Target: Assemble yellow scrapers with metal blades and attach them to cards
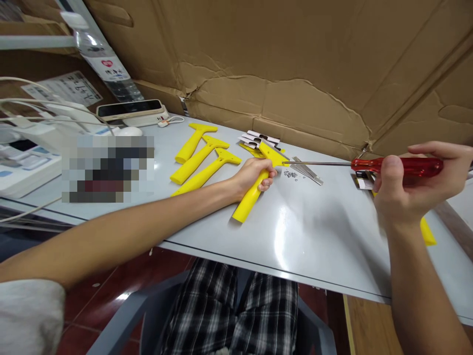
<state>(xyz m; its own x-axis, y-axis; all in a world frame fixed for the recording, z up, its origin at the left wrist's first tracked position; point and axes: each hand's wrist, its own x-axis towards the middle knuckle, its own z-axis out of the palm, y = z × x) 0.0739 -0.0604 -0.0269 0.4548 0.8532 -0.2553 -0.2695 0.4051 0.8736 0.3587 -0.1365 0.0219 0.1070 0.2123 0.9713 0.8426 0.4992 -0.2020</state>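
My left hand (257, 176) is closed around the handle of a yellow scraper (250, 201), whose wide head points up and away from me. In my right hand (414, 185) is a screwdriver (401, 166) with a clear red handle, held level. Its long shaft reaches left, and the tip meets the side of the scraper head. Several small screws (290, 174) lie in a loose pile just right of the scraper. Behind them rest flat metal blades (307, 171). Three more yellow scraper handles (205, 170) lie side by side left of my left hand.
White-and-black packets (258, 139) lie behind the scraper head. Another yellow piece (427, 231) sits partly hidden behind my right wrist. At the left are a water bottle (107, 64), a phone (129, 109), white cables and power strips (29, 162). Cardboard (295, 59) walls the table's back.
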